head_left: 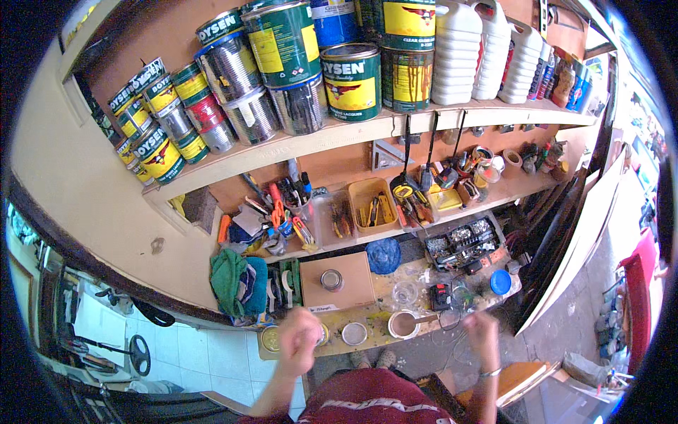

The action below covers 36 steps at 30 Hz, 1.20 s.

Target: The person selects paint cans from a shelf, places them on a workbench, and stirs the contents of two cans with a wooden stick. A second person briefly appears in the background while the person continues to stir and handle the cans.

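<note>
My left hand (299, 341) is raised above the front edge of the workbench (381, 283). Its fingers are curled closed, and whatever may be inside them is hidden. It partly covers some round lids or cans, among them a yellow-rimmed one (270, 338). To the right, my right hand (483, 335) is also raised, with a band on its wrist; its fingers are blurred. Between the hands stand a small open can (354, 333) with pale contents and a white tub (403, 324) of brownish paint. A flat stick (426, 319) leans out of the tub toward my right hand.
A cardboard box (342, 283) with a tin (331, 280) on it sits behind. Nearby are a blue bundle (383, 256), a black battery pack (441, 297), a blue lid (500, 282) and a hardware organizer (462, 244). Shelves above hold tools, paint cans (351, 81) and white jugs (455, 53).
</note>
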Each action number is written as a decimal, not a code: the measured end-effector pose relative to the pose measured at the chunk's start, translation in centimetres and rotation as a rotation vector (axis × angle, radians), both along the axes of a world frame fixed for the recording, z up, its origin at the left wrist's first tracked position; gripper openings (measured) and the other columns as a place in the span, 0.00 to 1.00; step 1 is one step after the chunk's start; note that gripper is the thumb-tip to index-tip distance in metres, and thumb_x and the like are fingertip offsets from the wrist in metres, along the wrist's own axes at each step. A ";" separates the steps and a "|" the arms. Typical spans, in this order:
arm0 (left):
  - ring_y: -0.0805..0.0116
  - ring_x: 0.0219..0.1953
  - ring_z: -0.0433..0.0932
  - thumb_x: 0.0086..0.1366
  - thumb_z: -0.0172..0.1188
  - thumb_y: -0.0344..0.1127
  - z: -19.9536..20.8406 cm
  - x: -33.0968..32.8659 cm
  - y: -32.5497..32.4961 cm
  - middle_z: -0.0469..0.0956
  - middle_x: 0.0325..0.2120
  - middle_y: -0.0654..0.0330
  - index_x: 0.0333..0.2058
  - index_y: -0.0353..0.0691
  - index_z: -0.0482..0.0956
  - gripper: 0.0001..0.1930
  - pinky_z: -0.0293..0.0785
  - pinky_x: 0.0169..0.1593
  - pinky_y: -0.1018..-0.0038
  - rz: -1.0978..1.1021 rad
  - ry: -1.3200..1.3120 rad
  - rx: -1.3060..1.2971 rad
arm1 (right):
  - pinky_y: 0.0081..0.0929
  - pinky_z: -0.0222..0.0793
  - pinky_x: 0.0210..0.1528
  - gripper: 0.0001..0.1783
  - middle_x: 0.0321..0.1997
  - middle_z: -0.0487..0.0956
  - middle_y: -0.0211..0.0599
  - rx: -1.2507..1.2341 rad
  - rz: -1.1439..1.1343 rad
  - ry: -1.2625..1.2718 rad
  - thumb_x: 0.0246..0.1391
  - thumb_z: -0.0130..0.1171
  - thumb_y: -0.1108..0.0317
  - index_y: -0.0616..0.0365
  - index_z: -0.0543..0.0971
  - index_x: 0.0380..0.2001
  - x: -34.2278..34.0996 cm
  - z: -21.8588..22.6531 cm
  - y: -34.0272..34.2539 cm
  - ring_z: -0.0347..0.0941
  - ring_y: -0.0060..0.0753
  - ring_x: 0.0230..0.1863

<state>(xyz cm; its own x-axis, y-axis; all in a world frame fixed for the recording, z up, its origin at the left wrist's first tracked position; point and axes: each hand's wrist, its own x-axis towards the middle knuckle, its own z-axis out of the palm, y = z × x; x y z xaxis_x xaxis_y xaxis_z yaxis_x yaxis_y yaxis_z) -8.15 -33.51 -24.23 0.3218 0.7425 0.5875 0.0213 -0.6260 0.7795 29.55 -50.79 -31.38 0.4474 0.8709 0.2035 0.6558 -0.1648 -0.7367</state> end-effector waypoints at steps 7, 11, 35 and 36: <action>0.72 0.34 0.77 0.74 0.59 0.45 -13.1 2.7 -3.7 0.77 0.27 0.60 0.37 0.38 0.76 0.15 0.73 0.40 0.72 -0.143 0.291 -0.825 | 0.50 0.74 0.40 0.25 0.35 0.82 0.62 -0.710 0.103 0.242 0.64 0.60 0.49 0.66 0.81 0.34 -7.4 -22.0 -12.4 0.81 0.64 0.39; 0.60 0.37 0.80 0.72 0.61 0.47 -10.1 4.0 -0.1 0.78 0.34 0.55 0.42 0.39 0.75 0.16 0.76 0.41 0.66 -0.361 0.550 -0.333 | 0.50 0.75 0.46 0.26 0.38 0.83 0.64 -0.785 0.095 0.300 0.64 0.59 0.49 0.67 0.83 0.39 -8.5 -24.7 -13.8 0.82 0.62 0.44; 0.53 0.60 0.73 0.51 0.82 0.43 -31.5 9.6 -9.1 0.70 0.59 0.43 0.66 0.33 0.56 0.52 0.71 0.64 0.57 -0.077 0.316 -0.702 | 0.47 0.75 0.43 0.24 0.37 0.84 0.60 -0.685 -0.119 0.446 0.67 0.59 0.51 0.67 0.83 0.37 -2.3 -36.3 -20.2 0.81 0.63 0.40; 0.53 0.60 0.73 0.51 0.82 0.44 -32.2 10.6 -9.6 0.70 0.59 0.44 0.66 0.32 0.56 0.52 0.71 0.64 0.57 -0.029 0.321 -0.725 | 0.45 0.76 0.43 0.24 0.36 0.86 0.56 -0.646 -0.134 0.467 0.67 0.58 0.51 0.65 0.84 0.39 -0.7 -37.5 -21.1 0.83 0.56 0.39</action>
<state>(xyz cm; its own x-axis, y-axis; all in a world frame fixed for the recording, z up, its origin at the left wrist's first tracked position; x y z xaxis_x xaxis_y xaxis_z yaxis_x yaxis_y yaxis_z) 2.40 -43.14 -56.40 0.4188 0.8931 -0.1644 0.3053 0.0320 0.9517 28.90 -71.92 -68.84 0.4712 0.6853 -0.5552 0.2480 -0.7070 -0.6623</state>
